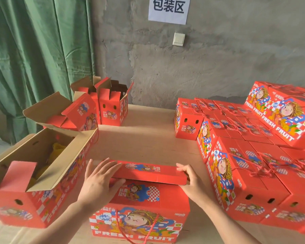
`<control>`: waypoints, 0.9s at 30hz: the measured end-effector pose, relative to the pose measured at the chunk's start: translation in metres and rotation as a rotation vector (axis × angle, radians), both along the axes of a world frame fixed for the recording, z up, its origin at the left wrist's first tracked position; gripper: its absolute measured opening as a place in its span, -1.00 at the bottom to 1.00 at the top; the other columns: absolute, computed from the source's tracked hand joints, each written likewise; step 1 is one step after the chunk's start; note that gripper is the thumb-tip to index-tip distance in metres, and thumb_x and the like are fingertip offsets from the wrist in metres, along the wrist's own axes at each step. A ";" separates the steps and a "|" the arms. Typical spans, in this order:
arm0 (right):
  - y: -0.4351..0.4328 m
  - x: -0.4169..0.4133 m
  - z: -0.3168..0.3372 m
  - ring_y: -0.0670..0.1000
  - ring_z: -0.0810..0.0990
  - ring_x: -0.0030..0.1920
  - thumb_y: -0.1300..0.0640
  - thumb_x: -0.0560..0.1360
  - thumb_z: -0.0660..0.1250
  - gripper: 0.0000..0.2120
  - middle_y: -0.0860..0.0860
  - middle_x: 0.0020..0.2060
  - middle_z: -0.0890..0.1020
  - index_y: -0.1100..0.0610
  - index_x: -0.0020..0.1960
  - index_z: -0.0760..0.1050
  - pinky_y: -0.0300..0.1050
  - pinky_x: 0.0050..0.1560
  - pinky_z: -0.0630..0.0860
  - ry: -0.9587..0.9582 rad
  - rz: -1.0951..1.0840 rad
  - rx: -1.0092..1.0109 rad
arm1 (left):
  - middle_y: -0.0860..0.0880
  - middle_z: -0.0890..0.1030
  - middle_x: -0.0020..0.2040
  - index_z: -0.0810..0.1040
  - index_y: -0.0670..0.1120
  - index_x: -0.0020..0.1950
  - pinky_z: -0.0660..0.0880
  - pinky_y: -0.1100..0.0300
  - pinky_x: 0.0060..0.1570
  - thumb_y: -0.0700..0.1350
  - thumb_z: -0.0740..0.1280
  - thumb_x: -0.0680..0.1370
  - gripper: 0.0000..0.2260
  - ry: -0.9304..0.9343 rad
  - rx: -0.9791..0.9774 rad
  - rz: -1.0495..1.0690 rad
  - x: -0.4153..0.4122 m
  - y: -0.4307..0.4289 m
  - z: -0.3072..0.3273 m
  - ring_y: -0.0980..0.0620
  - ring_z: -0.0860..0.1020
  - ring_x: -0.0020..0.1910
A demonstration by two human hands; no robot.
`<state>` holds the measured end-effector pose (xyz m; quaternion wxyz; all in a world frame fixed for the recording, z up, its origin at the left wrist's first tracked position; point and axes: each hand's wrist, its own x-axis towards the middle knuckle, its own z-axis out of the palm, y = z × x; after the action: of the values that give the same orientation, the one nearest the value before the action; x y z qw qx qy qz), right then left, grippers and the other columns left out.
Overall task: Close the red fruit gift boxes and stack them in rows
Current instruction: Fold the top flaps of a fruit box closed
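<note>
A red fruit gift box (141,213) with a cartoon print and "FRESH FRUIT" lettering stands right in front of me on the wooden table (148,138). Its far top flap (148,171) is folded almost flat over the near flap. My left hand (99,180) lies flat with spread fingers on the flap's left end. My right hand (192,180) grips the flap's right end, thumb on top. A red cord handle hangs down the box's front. Closed red boxes (245,173) stand stacked in rows on the right.
An open box (35,175) with yellow fruit inside stands at my left. Behind it lie an open tilted box (72,113) and further open boxes (111,104). A green curtain hangs at left, and a grey wall with a paper sign and a switch stands behind.
</note>
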<state>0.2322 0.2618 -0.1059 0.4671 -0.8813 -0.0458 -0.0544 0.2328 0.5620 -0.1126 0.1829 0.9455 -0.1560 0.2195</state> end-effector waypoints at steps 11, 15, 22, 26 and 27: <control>-0.002 0.017 0.027 -0.03 -0.12 0.54 -0.30 0.54 0.06 -0.49 -0.04 0.55 -0.04 -0.36 0.45 0.00 -0.06 0.48 -0.12 0.132 0.358 -0.738 | 0.02 0.59 0.19 0.60 0.02 0.20 0.42 -0.05 0.23 0.38 -0.02 0.50 -0.37 0.035 0.048 -0.009 0.007 0.001 0.002 -0.07 0.54 0.18; -0.001 0.023 0.025 0.01 0.04 0.51 -0.38 0.49 -0.03 -0.47 -0.03 0.52 0.09 -0.41 0.43 -0.03 -0.01 0.47 0.00 0.111 0.382 -0.838 | 0.12 0.43 0.30 0.38 0.10 0.31 0.28 0.15 0.25 0.44 0.16 0.39 -0.38 0.268 0.310 -0.079 0.037 0.011 0.022 0.08 0.32 0.27; -0.002 0.025 0.013 -0.02 0.17 0.41 -0.48 0.35 -0.22 -0.48 -0.05 0.45 0.22 -0.53 0.30 -0.22 -0.04 0.35 0.23 0.016 0.382 -0.827 | 0.01 0.28 0.44 0.03 0.02 0.54 0.20 0.11 0.39 0.60 -0.09 0.18 0.06 0.611 0.484 -0.232 0.070 0.018 0.034 0.01 0.23 0.42; -0.001 0.025 0.010 -0.02 0.15 0.40 -0.41 0.43 -0.20 -0.52 -0.07 0.43 0.21 -0.52 0.33 -0.22 -0.02 0.34 0.26 -0.002 0.386 -0.833 | 0.03 0.28 0.39 -0.03 0.04 0.56 0.19 0.17 0.37 0.61 -0.29 0.16 0.08 0.511 0.524 -0.247 0.071 0.022 0.022 0.02 0.23 0.39; -0.001 0.025 0.009 -0.01 0.15 0.40 -0.39 0.45 -0.20 -0.53 -0.06 0.42 0.20 -0.52 0.33 -0.22 -0.02 0.35 0.25 -0.005 0.391 -0.838 | 0.03 0.29 0.38 -0.03 0.05 0.56 0.19 0.18 0.37 0.58 -0.28 0.20 0.04 0.484 0.522 -0.248 0.071 0.022 0.019 0.03 0.23 0.38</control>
<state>0.2567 0.2607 -0.0967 0.0720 -0.9689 -0.2301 0.0559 0.3036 0.5841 -0.0934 -0.0076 0.9588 -0.2722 -0.0814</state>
